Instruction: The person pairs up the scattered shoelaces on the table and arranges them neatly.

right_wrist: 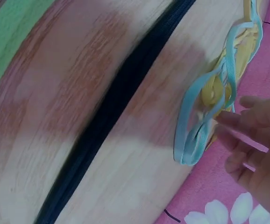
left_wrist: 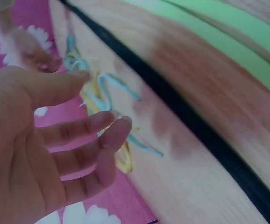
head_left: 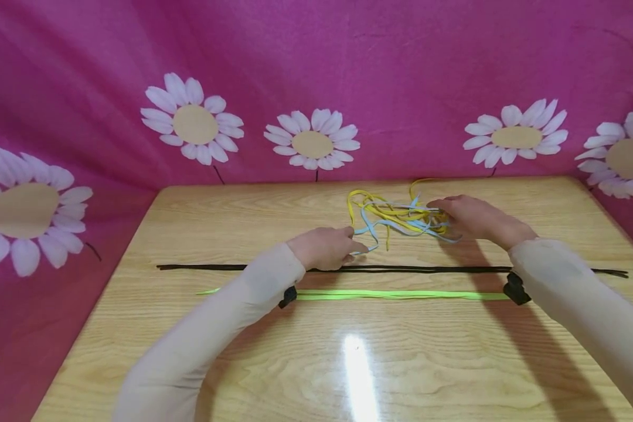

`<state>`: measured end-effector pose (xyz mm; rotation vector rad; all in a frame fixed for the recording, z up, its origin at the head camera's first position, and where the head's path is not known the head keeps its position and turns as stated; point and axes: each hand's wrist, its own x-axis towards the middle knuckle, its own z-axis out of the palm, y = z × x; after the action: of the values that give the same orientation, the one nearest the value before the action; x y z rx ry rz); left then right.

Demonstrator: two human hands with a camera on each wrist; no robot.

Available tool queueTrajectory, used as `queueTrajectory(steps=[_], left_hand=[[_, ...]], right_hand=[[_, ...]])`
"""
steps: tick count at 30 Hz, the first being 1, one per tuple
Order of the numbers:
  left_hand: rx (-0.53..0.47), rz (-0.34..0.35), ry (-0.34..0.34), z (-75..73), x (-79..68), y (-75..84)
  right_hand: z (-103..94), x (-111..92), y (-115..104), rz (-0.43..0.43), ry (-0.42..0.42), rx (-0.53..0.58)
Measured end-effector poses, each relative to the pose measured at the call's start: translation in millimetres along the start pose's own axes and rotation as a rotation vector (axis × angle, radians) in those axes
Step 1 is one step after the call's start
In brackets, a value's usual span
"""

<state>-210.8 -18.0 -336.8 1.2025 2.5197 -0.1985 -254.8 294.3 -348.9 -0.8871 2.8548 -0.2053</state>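
A tangle of yellow shoelaces (head_left: 385, 206) and light blue shoelaces (head_left: 366, 225) lies near the far edge of the wooden table. My left hand (head_left: 327, 247) is at the near left of the tangle, beside loose blue ends. Its thumb and fingers (left_wrist: 81, 126) are bent but spread apart in the left wrist view, with nothing gripped between them. At the tangle's right end is my right hand (head_left: 477, 220). In the right wrist view its fingertips (right_wrist: 223, 117) are right at the blue and yellow loops, thumb and index finger apart.
Black laces (head_left: 417, 269) stretch straight across the table (head_left: 274, 363), passing below my left hand. Nearer to me, bright green laces (head_left: 401, 294) lie parallel to them. A magenta cloth (head_left: 401, 70) with white daisies hangs behind the table and at its sides.
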Motion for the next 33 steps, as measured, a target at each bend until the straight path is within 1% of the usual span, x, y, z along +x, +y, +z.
queueTrajectory(steps=[2,4,7,12,15,19,22,26,29,31,33], left_hand=[[0.005,-0.004,-0.020,3.0,2.5,0.0],[0.006,-0.008,-0.023,6.1,4.3,-1.1],[-0.032,-0.002,0.005,8.9,8.0,-3.6],[-0.099,0.002,0.029,9.9,16.3,-3.6],[-0.069,-0.040,0.050,11.2,20.1,-0.3],[-0.028,-0.126,0.068,11.6,24.0,4.8],[0.017,-0.155,0.051,11.6,26.5,6.0],[0.055,-0.166,0.021,14.3,28.3,2.3],[0.031,-0.188,0.010,14.5,25.3,-3.2],[0.018,-0.197,0.022,13.3,19.4,-9.0],[-0.012,-0.209,0.050,11.9,11.4,-16.8]], right_hand=[[0.6,2,0,0.029,-0.011,0.007],[0.8,3,1,0.057,-0.012,0.008],[1.5,2,4,0.110,-0.004,-0.023],[4.0,-1,8,0.194,-0.007,-0.075],[6.2,-2,10,0.241,-0.006,-0.065],[8.1,-4,15,0.297,0.012,0.001],[10.1,-6,20,0.304,0.014,0.033],[11.9,-6,22,0.299,0.008,0.037],[11.0,-7,22,0.292,0.017,0.029],[8.7,-8,22,0.283,0.036,0.032],[4.9,-9,20,0.270,0.081,0.038]])
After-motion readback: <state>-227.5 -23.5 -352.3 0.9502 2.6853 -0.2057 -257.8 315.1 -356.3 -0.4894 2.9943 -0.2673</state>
